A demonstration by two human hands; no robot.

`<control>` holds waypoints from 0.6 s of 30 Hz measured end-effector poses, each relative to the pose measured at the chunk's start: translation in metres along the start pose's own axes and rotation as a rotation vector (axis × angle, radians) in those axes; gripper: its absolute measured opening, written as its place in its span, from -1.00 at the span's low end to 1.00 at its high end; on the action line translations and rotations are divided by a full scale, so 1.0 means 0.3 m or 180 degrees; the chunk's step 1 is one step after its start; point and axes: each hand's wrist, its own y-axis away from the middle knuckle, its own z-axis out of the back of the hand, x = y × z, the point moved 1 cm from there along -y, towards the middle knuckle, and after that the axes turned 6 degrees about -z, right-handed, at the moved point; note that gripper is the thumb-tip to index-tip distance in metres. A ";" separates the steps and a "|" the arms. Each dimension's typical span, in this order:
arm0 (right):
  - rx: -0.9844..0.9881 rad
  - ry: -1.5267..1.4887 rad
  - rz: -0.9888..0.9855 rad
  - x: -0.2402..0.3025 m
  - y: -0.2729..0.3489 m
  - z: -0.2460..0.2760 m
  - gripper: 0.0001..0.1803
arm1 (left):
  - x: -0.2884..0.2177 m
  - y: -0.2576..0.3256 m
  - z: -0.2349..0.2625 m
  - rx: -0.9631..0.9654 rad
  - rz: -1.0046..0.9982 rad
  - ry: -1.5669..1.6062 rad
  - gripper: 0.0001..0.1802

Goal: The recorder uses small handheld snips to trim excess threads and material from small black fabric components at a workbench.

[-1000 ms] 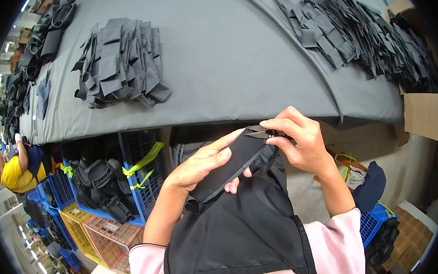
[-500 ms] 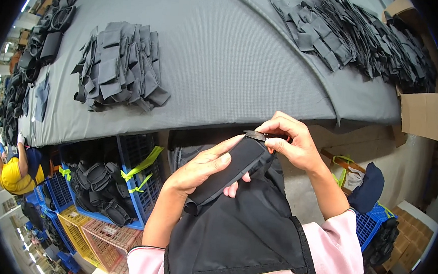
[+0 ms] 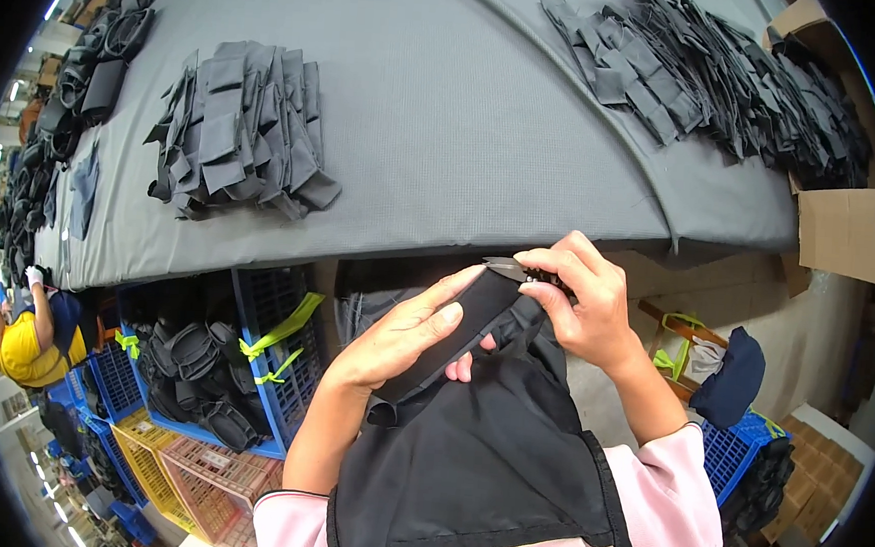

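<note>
My left hand point(image 3: 409, 337) grips a black fabric strip point(image 3: 448, 346), thumb on top and fingertips showing beneath its lower edge. The strip slants up to the right above my black apron point(image 3: 466, 456). In my right hand point(image 3: 587, 293) is a small pair of thread snips point(image 3: 506, 268), held between thumb and fingers. Their dark blades point left over the strip's upper end. Whether the blades touch the fabric I cannot tell. The strip's lower end curls over near my left wrist.
Ahead stretches a grey cloth-covered table point(image 3: 446, 134) bearing a stack of dark fabric pieces point(image 3: 241, 126) and a larger heap point(image 3: 710, 75). Blue crates point(image 3: 267, 363) with black goods stand left, near a person in yellow point(image 3: 37, 344). A cardboard box point(image 3: 846, 228) is at right.
My right hand has shifted slightly, its fingers more closed around the snips. The blades look turned and a little nearer the strip's end. My left hand keeps its hold.
</note>
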 end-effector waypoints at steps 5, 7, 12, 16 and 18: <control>-0.0058 0.0110 0.0187 0.005 0.023 -0.022 -0.71 | 0.013 0.000 0.002 -0.0211 -0.0035 -0.1006 -0.41; -0.0299 -0.0306 -0.0102 -0.003 0.028 -0.037 -0.73 | 0.015 0.001 -0.020 -0.0450 -0.0240 -0.1962 -0.41; -0.0113 -0.1812 -0.1444 -0.016 0.025 -0.066 -0.64 | 0.028 -0.017 -0.051 -0.1448 -0.1399 -0.4431 -0.26; 0.0255 -0.2406 -0.1932 -0.020 -0.011 -0.159 -0.66 | 0.043 -0.033 -0.070 -0.1783 -0.1422 -0.4958 -0.08; 0.0188 -0.2854 -0.2119 -0.016 -0.019 -0.170 -0.70 | 0.034 -0.024 -0.067 -0.1618 -0.1542 -0.4330 0.00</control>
